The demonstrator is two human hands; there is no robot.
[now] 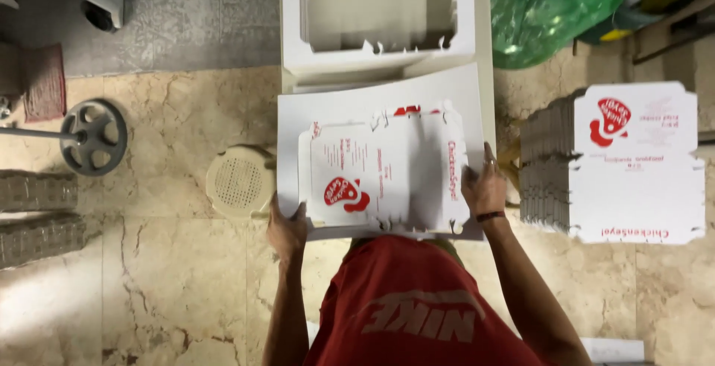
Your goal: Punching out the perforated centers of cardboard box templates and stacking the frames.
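Note:
A flat white cardboard box blank (383, 172) with red print and a red logo lies on a larger white sheet (328, 109) in front of me. My left hand (287, 228) grips the blank's near left corner, fingers curled over the edge. My right hand (482, 183) presses on the blank's right side flap, a dark band at its wrist. My red shirt fills the bottom middle of the view.
A tall stack of the same flat printed blanks (637, 161) stands at the right. White folded boxes (376, 20) sit behind the sheet. A green plastic bag (551, 5) lies at the top right. A cream round vented lid (240, 181) and a grey wheel (93, 137) rest on the marble floor at left.

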